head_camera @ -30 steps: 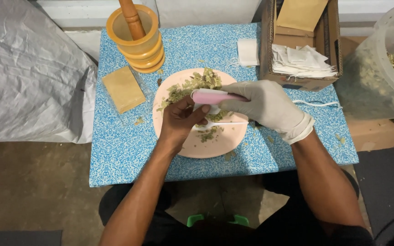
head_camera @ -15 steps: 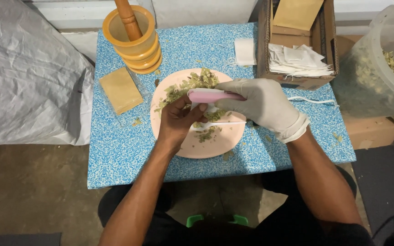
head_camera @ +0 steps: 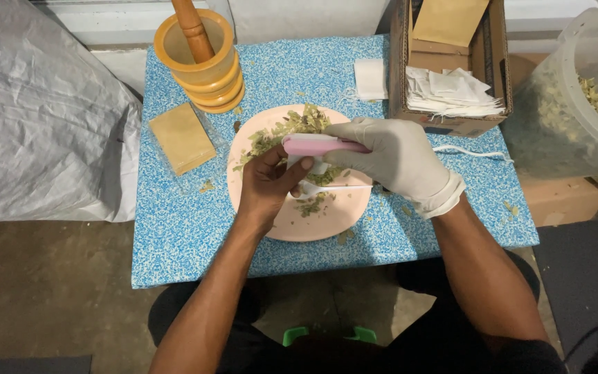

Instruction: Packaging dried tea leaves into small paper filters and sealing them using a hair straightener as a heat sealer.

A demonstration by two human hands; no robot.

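My right hand [head_camera: 396,161], in a white glove, grips a pink and white handheld tool [head_camera: 316,145] over a pink plate [head_camera: 299,218]. My bare left hand [head_camera: 266,185] pinches a small white sachet [head_camera: 304,168] under the tool's tip; most of the sachet is hidden by my fingers. A thin white string [head_camera: 340,186] trails from it across the plate. Dried green leaf bits [head_camera: 282,131] lie heaped on the plate's far left side, with a small cluster near its middle.
A yellow mortar with a wooden pestle [head_camera: 202,59] stands at the back left of the blue speckled table [head_camera: 174,242]. A tan packet [head_camera: 181,137] lies beside it. A cardboard box of white sachets [head_camera: 451,90] sits back right, a tub of dried leaves [head_camera: 576,118] further right.
None apart from a slight shift of the camera; both hands stay over the plate with the tool and sachet.
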